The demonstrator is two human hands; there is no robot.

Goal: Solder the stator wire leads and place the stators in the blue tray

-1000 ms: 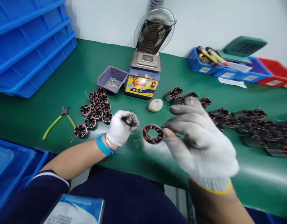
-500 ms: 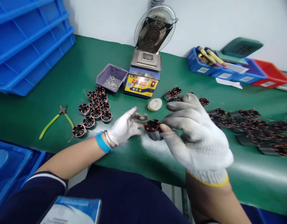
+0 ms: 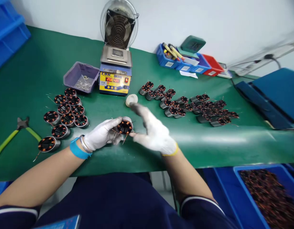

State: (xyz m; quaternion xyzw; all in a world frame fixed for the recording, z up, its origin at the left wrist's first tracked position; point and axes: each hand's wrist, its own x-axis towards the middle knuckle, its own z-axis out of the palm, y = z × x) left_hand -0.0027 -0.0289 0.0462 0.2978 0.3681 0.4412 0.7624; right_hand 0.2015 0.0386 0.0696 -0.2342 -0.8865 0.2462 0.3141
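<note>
My gloved left hand [image 3: 106, 132] is closed around a motor stator [image 3: 125, 126], a short metal cylinder with copper windings and loose wire ends. Its wound face is turned up toward me. Just right of it, my gloved right hand [image 3: 153, 132] is apart from the stator, its thumb and fingers spread and a little blurred. The right fingertips are close to a small round whitish pot [image 3: 132, 100]. Behind stands a yellow and blue solder pot unit [image 3: 115, 81] with lit red digits. Several finished-looking rings of the same kind, stators [image 3: 68, 119], stand in a group to the left.
More stators [image 3: 209, 108] stand in clusters on the right. A purple tray [image 3: 71, 76] holds metal bits. Green-handled cutters [image 3: 22, 124] lie at left. Small blue bins [image 3: 169, 62] and a red bin [image 3: 212, 66] line the wall. Below right, a blue crate [image 3: 247, 190] holds many dark coppery parts.
The stator has passed from my right hand to my left hand. My right hand has let go and opened. The view has swung to the right.
</note>
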